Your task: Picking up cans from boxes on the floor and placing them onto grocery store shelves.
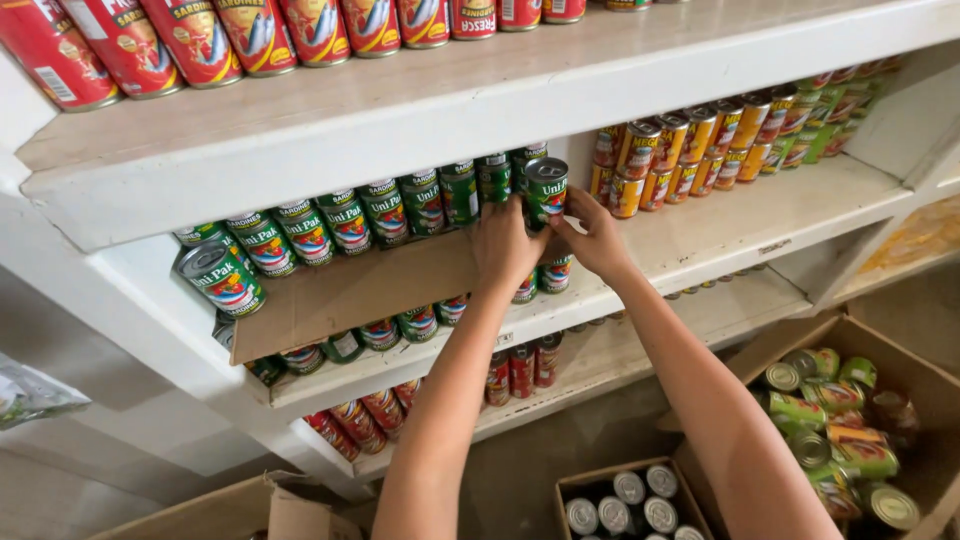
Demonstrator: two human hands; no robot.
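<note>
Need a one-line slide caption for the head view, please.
Both hands, left and right, set a green can onto a white shelf.

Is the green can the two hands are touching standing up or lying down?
Lying down. The green can shows its round silver lid toward the camera, atop the row, with the left hand and right hand on it.

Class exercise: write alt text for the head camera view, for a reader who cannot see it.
Two bare hands, left hand and right hand, hold a green-labelled can at the end of a stacked row of green cans on a white shelf. Red cans line the shelf above, and a cardboard box of cans sits lower right.
</note>
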